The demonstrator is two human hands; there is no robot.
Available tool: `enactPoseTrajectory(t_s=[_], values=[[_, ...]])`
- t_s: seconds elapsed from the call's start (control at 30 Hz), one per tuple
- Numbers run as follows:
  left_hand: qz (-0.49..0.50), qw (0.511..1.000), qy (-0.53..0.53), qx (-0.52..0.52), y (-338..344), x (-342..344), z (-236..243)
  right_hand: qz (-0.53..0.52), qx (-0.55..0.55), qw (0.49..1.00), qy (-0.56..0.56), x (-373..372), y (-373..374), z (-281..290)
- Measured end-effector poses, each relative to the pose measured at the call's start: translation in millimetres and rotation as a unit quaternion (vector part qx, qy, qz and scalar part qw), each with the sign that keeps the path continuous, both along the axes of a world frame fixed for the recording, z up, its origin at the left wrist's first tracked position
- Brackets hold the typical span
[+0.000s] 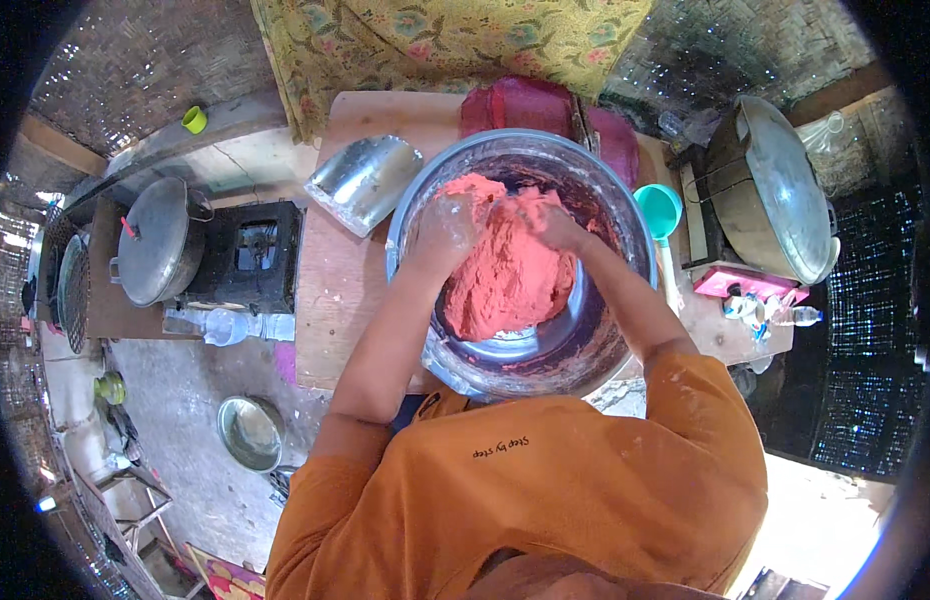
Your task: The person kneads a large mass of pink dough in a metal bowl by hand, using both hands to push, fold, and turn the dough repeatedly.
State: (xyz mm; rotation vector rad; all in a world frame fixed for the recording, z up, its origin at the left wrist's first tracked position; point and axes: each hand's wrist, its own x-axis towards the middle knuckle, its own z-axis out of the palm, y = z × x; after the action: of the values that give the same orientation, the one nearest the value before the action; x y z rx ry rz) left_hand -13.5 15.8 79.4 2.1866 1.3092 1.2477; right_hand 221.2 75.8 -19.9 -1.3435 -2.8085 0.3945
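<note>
A big lump of pink dough fills much of a large metal basin on the wooden table. My left hand presses into the dough's upper left part, its fingers sunk in and partly hidden. On the other side, my right hand grips the upper right part, fingers curled into it. White flour marks show on the back of my left hand. Dough smears and dark reddish residue coat the basin's inner wall, and bare shiny metal shows below the lump.
A curved sheet-metal piece lies left of the basin; a turquoise dipper sits at its right. Pink-red sacks stand behind. Large lidded pots are at far left and right. A metal bowl is on the floor.
</note>
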Motion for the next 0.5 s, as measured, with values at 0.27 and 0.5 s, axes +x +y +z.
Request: enactPoseTrajectory(t_s=[0.27,0.5], values=[[-0.013,1.0,-0.025,-0.009,0.8,7.5,7.4,-0.213,-0.267,0.829,0.443,53.8,-38.9,-52.4],[-0.08,0.997,-0.011,-0.017,23.2,28.2,-20.2,-0.345,-0.264,0.882,0.18,69.6,-160.1,-35.9]])
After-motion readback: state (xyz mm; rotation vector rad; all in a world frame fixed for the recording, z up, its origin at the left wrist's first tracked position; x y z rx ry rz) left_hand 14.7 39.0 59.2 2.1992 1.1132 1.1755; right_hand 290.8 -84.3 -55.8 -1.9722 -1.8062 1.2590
